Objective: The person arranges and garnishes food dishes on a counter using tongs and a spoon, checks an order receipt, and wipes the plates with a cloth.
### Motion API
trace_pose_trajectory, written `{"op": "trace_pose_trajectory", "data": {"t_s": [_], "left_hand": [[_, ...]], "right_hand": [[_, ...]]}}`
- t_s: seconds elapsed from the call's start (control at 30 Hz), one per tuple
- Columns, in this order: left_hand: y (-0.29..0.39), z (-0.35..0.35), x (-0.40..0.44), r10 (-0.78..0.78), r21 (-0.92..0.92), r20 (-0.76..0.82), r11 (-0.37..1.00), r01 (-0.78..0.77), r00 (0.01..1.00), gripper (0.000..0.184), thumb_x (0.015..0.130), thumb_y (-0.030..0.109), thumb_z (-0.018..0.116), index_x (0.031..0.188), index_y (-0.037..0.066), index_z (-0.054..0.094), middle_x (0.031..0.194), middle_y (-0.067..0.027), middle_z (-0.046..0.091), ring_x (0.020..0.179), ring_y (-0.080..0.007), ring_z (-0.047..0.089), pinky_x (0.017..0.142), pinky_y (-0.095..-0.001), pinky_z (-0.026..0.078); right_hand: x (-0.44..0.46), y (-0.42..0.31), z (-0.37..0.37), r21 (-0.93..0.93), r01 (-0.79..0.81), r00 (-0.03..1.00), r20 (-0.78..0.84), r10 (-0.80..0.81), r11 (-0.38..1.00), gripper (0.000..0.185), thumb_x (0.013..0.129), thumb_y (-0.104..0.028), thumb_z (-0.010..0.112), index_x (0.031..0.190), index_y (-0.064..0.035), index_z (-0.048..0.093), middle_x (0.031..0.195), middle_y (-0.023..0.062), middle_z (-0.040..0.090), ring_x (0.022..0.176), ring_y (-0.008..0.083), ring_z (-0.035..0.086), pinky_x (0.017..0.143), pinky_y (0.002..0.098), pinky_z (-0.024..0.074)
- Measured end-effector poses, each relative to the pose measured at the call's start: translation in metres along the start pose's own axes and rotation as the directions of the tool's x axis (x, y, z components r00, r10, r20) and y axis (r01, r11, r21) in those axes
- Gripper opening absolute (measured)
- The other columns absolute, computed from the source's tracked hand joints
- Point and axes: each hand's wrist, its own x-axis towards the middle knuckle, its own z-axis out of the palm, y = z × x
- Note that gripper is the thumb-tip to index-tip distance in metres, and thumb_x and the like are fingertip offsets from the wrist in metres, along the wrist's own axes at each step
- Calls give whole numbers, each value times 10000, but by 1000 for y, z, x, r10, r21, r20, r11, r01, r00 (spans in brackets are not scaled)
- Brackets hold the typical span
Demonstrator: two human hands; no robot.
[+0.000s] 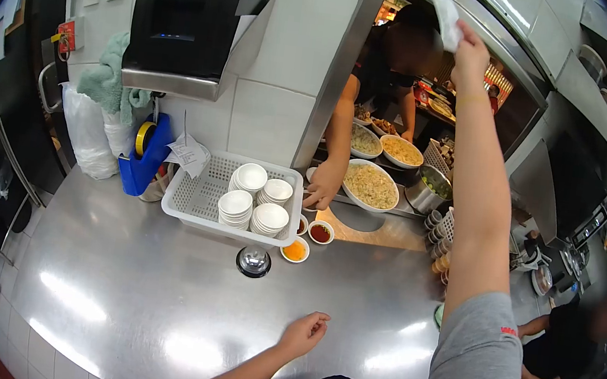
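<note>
My right hand (473, 53) is raised high at the top of the serving window, closed on a white paper slip (447, 21). Over the steel counter (154, 292), my left hand (303, 333) is loosely curled with nothing visible in it. The call bell (254, 261) stands beyond it, beside a small bowl of orange sauce (295, 249) and a bowl of dark red sauce (321, 232). A white basket (194, 214) holds stacks of small white bowls (251, 178).
Through the window, a co-worker's hand (327, 182) reaches to the small bowls by the basket. Oval dishes of rice (370, 186) and a metal pot (428, 190) stand on the ledge. A tape dispenser (144, 159) and receipts on a spike (190, 154) are at left. Another person (566, 335) works at right.
</note>
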Motion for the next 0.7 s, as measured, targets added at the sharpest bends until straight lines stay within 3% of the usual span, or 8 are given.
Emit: {"op": "trace_pose_trajectory", "data": {"t_s": [0.23, 0.33, 0.4, 0.47, 0.5, 0.57, 0.63, 0.7], "left_hand": [[12, -8, 2, -71, 80, 67, 995, 66, 995, 171, 826, 122, 545, 980, 50, 562, 787, -74, 608, 683, -152, 586, 613, -254, 465], [2, -7, 3, 12, 81, 43, 997, -16, 999, 167, 813, 133, 555, 963, 60, 571, 781, -71, 614, 681, -169, 593, 605, -274, 469], [2, -7, 3, 7, 89, 33, 996, -10, 999, 164, 807, 134, 559, 955, 66, 574, 783, -68, 617, 679, -174, 595, 602, -280, 469], [6, -8, 5, 4, 97, 29, 995, -7, 1000, 161, 800, 135, 562, 948, 72, 577, 786, -65, 620, 678, -180, 598, 599, -287, 470], [9, -10, 5, 14, 102, 24, 995, -16, 1000, 160, 798, 137, 562, 945, 75, 578, 784, -61, 621, 676, -177, 599, 603, -288, 471], [8, -8, 5, 21, 88, 17, 996, -22, 1000, 159, 796, 138, 563, 943, 79, 578, 782, -57, 622, 674, -175, 599, 607, -290, 471], [6, -9, 5, 16, 90, 14, 996, -17, 1000, 155, 802, 137, 555, 943, 79, 578, 785, -55, 624, 678, -174, 602, 617, -293, 471], [6, -11, 4, 7, 70, 24, 997, -9, 1000, 155, 804, 137, 553, 944, 78, 578, 789, -56, 625, 678, -175, 601, 620, -292, 471]], "right_hand": [[29, 10, 48, -190, -48, 951, -308, -13, 981, 368, 724, 81, 457, 973, -92, 666, 993, 130, 600, 899, 223, 581, 809, 273, 434], [35, 37, 52, -786, 146, 925, -107, -365, 600, 366, 723, -6, 486, 964, -204, 678, 1005, 200, 562, 853, 284, 590, 779, 301, 465], [48, 48, 61, -690, 92, 946, -164, -279, 717, 344, 723, -37, 500, 960, -210, 679, 1016, 209, 545, 865, 291, 585, 803, 305, 456], [104, 73, 51, -825, 130, 966, -19, -257, 550, 256, 725, -104, 540, 920, -178, 689, 1138, 213, 486, 919, 290, 570, 866, 276, 416], [133, 76, 45, -745, 11, 1000, 12, -2, 667, 322, 744, -197, 593, 1063, -171, 624, 1243, 171, 437, 1047, 271, 512, 914, 314, 377], [99, 39, 71, -687, -7, 981, -145, -127, 726, 212, 804, -74, 497, 956, -49, 643, 986, 159, 610, 960, 247, 561, 827, 345, 422], [96, 27, 80, -549, 227, 917, -156, -366, 804, 232, 741, -4, 482, 870, -36, 671, 858, 209, 628, 835, 310, 605, 760, 330, 464], [99, 18, 88, -683, 300, 867, -96, -489, 666, 270, 730, 7, 476, 919, -42, 662, 871, 200, 632, 865, 312, 601, 781, 344, 458]]}}
